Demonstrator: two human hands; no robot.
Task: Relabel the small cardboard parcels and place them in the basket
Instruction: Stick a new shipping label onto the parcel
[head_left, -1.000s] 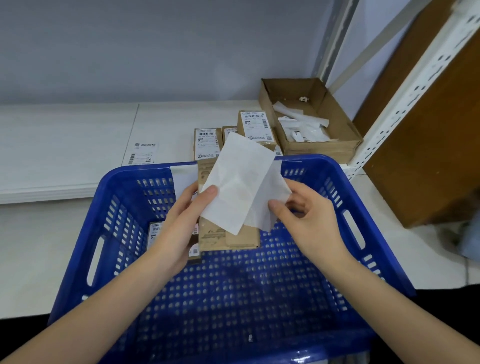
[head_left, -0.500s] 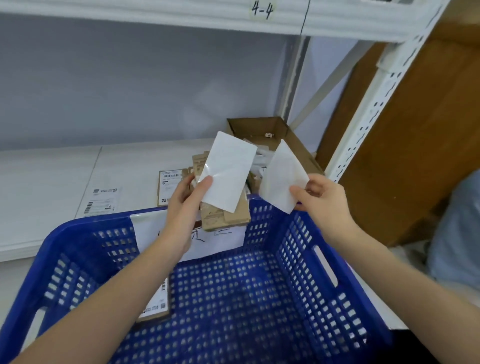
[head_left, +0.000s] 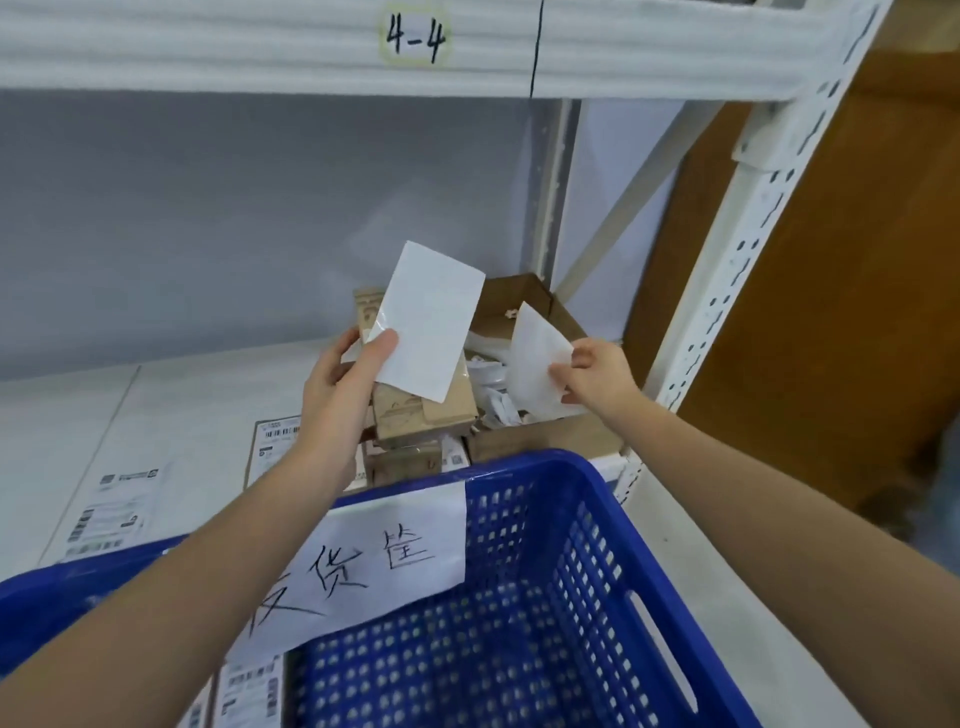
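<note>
Now, head view, the only one I had:
Left hand: my left hand (head_left: 340, 387) was clamped on a parcel (head_left: 421, 410), thumb pinning one corner of a label (head_left: 428, 319) against its upper end, fingers curled behind the carton.
Right hand: my right hand (head_left: 592, 379) pinched the backing (head_left: 535, 371) by its near edge, over the scrap box (head_left: 545, 312) at the back right of the shelf (head_left: 197, 395).
Parcel place: it was held up above the shelf, beyond the basket's far rim, not yet in the basket (head_left: 519, 597).
Parcel handling: I judged it light and fairly stiff, a small carton carried easily in one hand; a grip across the long sides looked safest, since thin card may dent if squeezed on the flat faces.
Label handling: thin, limp and presumably sticky on one face; most of it stood free above the thumb, so I judged it apt to curl or fold onto itself. Best taken by the edges and smoothed down from the pinned corner.
Backing: glossy and flimsy, probably slippery; a fingertip pinch sufficed.
Other parcels: several lay on the shelf just behind the basket, and labelled ones (head_left: 249, 691) lay in its near left corner.
Basket sign: a handwritten sheet (head_left: 374, 561) hung on the far wall.
</note>
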